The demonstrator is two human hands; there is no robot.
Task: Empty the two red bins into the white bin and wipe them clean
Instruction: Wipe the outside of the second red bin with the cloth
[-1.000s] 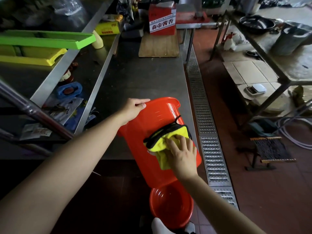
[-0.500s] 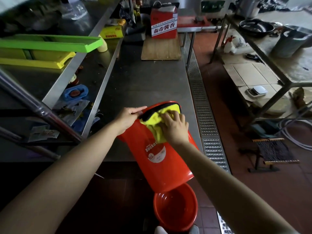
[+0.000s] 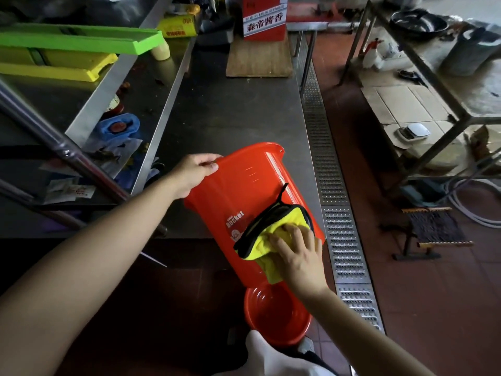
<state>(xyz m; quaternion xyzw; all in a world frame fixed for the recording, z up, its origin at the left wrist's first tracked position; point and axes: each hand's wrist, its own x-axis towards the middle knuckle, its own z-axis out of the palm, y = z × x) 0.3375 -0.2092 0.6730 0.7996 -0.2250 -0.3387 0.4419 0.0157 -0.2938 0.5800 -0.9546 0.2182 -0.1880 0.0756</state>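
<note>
A red bucket (image 3: 244, 185) leans tilted against the front edge of the steel table (image 3: 230, 112), its outer side with white lettering facing me. My left hand (image 3: 193, 172) grips its rim at the upper left. My right hand (image 3: 298, 253) lies with spread fingers on a yellow cloth with black trim (image 3: 260, 240), pressing it against the bucket's side near the base. A second red bin (image 3: 273, 313) stands on the floor right under the bucket, open side up. A white shape (image 3: 260, 356) at the bottom edge is too cut off to identify.
A metal drain grate (image 3: 333, 185) runs along the tiled floor right of the table. A wooden board (image 3: 257, 58) and a red box (image 3: 264, 17) sit at the table's far end. Green and yellow trays (image 3: 81, 39) fill the left shelf. A metal rack (image 3: 433, 85) stands right.
My right hand with the cloth went up to the bucket's rim, then slid back down its side toward the base. My left hand kept its hold on the rim.
</note>
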